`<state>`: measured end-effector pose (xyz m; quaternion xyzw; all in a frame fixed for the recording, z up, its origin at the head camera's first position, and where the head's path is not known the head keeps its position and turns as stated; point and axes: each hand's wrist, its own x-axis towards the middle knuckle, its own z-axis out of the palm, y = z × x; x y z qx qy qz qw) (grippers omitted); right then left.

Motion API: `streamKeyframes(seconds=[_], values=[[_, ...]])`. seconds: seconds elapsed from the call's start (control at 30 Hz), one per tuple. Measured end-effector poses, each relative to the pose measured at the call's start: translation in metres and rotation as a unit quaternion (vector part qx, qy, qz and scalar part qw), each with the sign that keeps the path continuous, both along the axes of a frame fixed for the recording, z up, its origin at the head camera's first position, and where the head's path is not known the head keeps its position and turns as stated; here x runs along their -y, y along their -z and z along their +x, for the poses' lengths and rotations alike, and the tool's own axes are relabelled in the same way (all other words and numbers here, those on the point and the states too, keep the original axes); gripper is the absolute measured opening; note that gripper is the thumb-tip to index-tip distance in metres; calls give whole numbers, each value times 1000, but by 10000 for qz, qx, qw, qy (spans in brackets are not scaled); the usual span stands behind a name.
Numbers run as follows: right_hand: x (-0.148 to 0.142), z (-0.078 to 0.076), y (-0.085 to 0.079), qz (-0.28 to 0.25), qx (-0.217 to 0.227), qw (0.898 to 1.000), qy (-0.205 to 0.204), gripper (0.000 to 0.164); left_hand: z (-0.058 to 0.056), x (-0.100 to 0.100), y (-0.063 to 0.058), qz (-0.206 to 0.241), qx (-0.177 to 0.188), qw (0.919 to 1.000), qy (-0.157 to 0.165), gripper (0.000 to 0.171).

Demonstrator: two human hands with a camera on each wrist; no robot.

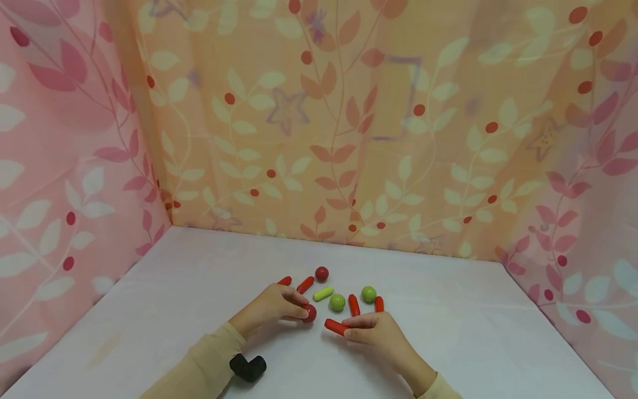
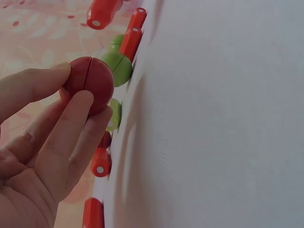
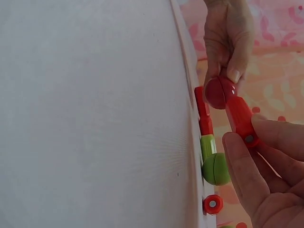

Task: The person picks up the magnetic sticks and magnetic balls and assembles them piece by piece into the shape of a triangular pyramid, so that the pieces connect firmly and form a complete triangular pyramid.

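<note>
My left hand [image 1: 276, 307] pinches a dark red ball [image 2: 97, 83] between thumb and fingers; a seam runs round the ball. Facing it, my right hand [image 1: 381, 335] holds a red stick [image 3: 241, 118] by one end, between thumb and fingertips. A pale round spot shows on the end of this stick in the right wrist view. The stick's free end points toward the ball, with a gap between them in the head view. Both held pieces are above the white table surface [image 2: 213, 118].
Beyond the hands lie a second dark red ball [image 1: 322, 274], a yellow-green stick [image 1: 323, 293], two green balls [image 1: 337, 302] and several red sticks [image 1: 305, 285]. A black strapped device [image 1: 248, 368] sits at the left wrist. Patterned cloth walls [image 1: 319, 138] stand around the table.
</note>
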<state>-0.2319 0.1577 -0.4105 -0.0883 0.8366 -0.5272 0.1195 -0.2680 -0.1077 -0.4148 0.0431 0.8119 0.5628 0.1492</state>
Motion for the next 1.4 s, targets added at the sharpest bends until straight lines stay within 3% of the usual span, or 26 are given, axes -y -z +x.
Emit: streamKeyframes(seconds=[0.27,0.57,0.83,1.1,1.4], values=[[1,1,-4,-25,-128,9999,24,31,3,-5,-7,-17,-42,9999,157,24],[3,1,-4,-38,-17,10000,80,31,5,-4,-8,9,-274,9991,311,22],[3,1,-5,-154,28,9997,163,32,6,-7,-11,117,-171,9995,248,22],[3,2,-5,-72,-23,9996,280,31,8,-8,-12,135,-323,9985,418,22],[4,1,-4,-285,97,9993,244,33,11,-9,-16,203,-243,9991,267,23]])
